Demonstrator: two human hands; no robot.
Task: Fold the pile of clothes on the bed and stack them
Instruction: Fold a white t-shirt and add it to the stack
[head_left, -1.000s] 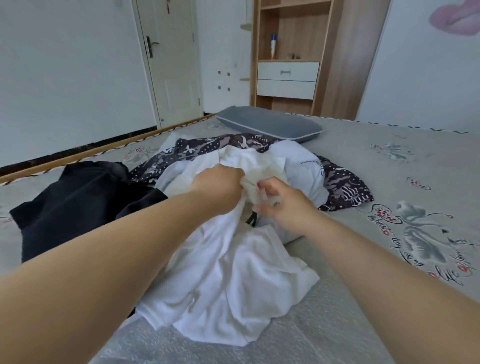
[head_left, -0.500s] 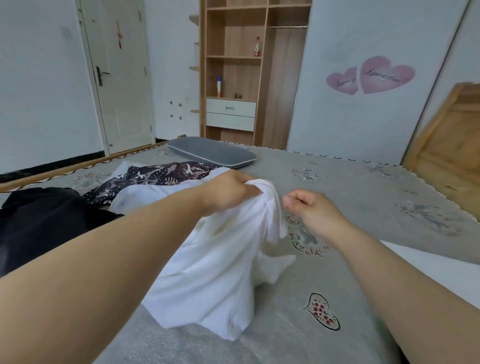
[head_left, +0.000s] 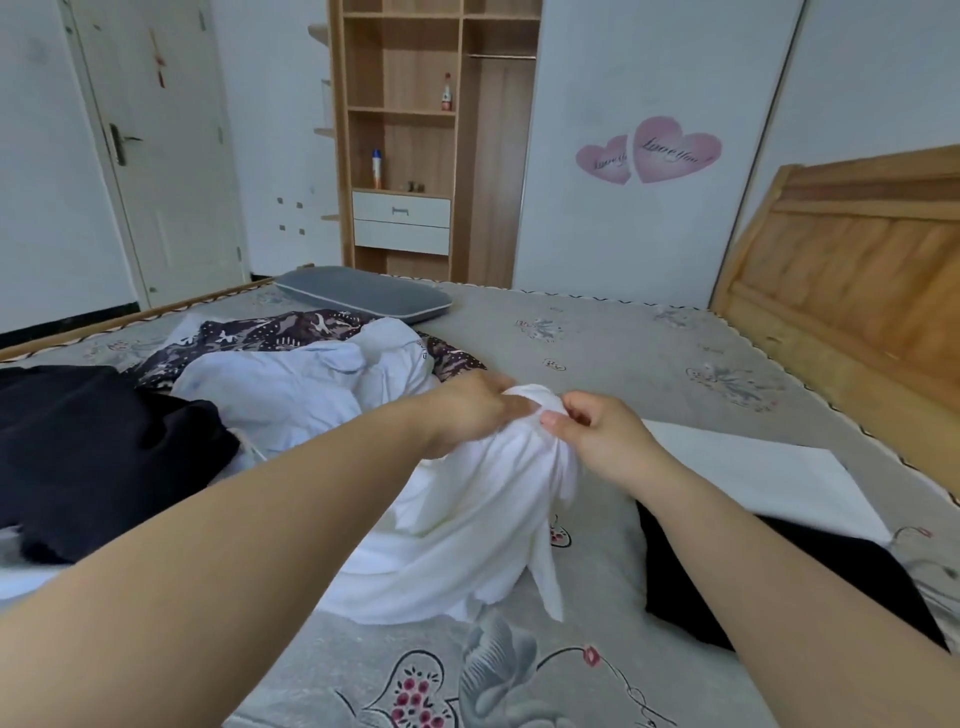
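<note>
Gripping bunched white garment (head_left: 467, 525) top: left hand (head_left: 470, 410), right hand (head_left: 602, 441), above bed (head_left: 623, 353).

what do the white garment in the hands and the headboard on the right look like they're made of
White garment: soft, matte woven or knit cloth, probably cotton; it bunches where the left hand and right hand pinch it, and drapes in loose folds. Headboard: light wood with a slight sheen; grain and panel joints show.
</note>
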